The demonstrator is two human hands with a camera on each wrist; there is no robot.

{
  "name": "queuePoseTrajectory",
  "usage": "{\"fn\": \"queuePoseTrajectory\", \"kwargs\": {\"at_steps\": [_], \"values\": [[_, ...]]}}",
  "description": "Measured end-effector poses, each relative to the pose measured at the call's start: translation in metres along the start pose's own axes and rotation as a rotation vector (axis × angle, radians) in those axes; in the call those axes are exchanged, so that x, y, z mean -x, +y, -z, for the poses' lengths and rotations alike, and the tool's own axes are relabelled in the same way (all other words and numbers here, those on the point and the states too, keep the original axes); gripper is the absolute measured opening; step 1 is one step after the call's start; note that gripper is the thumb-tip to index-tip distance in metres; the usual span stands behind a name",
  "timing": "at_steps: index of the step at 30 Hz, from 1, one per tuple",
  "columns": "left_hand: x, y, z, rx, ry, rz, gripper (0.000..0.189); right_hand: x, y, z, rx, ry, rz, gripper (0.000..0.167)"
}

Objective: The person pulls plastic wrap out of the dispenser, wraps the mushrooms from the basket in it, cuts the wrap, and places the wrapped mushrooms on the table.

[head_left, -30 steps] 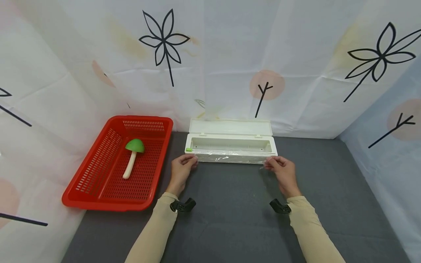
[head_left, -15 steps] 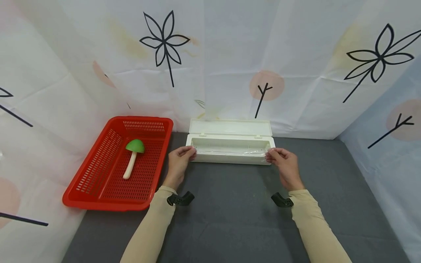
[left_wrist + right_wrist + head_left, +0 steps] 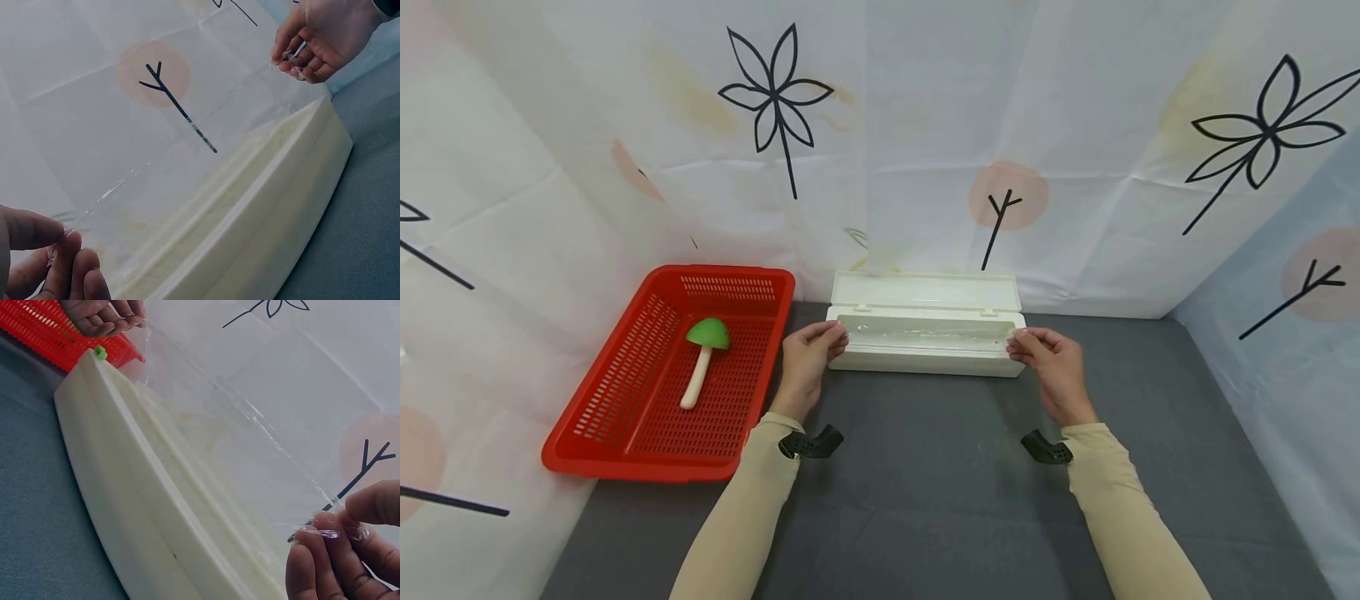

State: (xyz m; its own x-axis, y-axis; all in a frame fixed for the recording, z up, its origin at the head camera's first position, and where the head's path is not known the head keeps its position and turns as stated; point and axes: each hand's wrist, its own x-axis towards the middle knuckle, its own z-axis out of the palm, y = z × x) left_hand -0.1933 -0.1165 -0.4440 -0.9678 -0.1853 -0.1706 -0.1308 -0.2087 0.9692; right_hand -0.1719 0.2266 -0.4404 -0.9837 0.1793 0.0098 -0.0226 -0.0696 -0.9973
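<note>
A sheet of clear cling film (image 3: 259, 422) is stretched between my two hands, its edge catching the light. My left hand (image 3: 808, 358) pinches one end between thumb and fingers at the left of a long white cling film dispenser box (image 3: 925, 364). At the right end, my right hand (image 3: 1055, 379) pinches the other corner, where the film (image 3: 119, 187) bunches up at the fingertips. The box's lid (image 3: 925, 292) stands open at the back. From the right wrist view, the film rises above the box's front rim. A small green slider (image 3: 100, 352) sits at the box's left end.
On the left stands a red slotted basket (image 3: 770, 367) with a green-capped toy mushroom (image 3: 699, 371) lying in it. Behind the box hangs a white printed cloth (image 3: 917, 108). A dark grey cloth (image 3: 925, 500) covers the table.
Both hands have lifted up and slightly back, and apart a little. The film edge has risen from the box's front face to above its open trough. Basket and toy mushroom have not moved.
</note>
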Motion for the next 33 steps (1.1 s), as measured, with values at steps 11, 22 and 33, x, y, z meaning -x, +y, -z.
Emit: {"fn": "queuePoseTrajectory", "kwargs": {"at_steps": [11, 22, 33], "values": [[0.003, 0.015, -0.003, 0.089, -0.012, 0.017, 0.033, 0.000, -0.011, 0.002, -0.085, -0.030, 0.039, 0.014], [0.004, 0.024, -0.005, 0.162, -0.033, -0.019, 0.035, 0.000, -0.024, 0.000, -0.158, -0.047, 0.087, 0.020], [0.007, 0.032, -0.007, 0.180, -0.039, -0.049, 0.033, 0.001, -0.030, 0.000, -0.197, -0.062, 0.101, 0.010]]}}
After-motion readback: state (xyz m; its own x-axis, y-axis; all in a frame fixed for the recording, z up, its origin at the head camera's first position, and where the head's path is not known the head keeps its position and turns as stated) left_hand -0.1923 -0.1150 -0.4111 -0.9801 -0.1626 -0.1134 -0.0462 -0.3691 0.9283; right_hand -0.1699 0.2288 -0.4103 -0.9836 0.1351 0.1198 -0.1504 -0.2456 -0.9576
